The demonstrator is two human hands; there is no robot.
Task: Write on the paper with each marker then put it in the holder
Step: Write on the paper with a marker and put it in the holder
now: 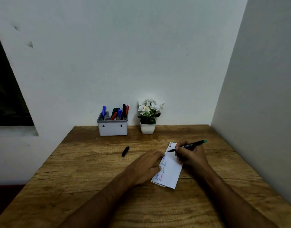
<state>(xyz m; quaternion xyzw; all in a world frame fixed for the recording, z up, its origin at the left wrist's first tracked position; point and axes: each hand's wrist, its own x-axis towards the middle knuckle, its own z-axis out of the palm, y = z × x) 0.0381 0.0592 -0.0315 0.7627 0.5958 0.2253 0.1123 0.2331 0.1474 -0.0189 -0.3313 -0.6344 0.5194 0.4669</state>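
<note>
Right of centre, the right hand (190, 154) pinches the marker (187, 146) near its tip on the paper (172, 171); the left hand (145, 167) presses the paper flat, fingers straight. The marker looks light, stiff, slick: hold mid-barrel. The holder (112, 128) stands upper centre.

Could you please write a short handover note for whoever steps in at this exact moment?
Right hand grips the black marker, tip on the paper.
Left hand presses the paper flat on the table.
The marker's cap lies loose left of the paper.
Done: several coloured lines written; other markers stand in the holder.
Left: finish writing, cap this marker, put it in the holder.
</note>
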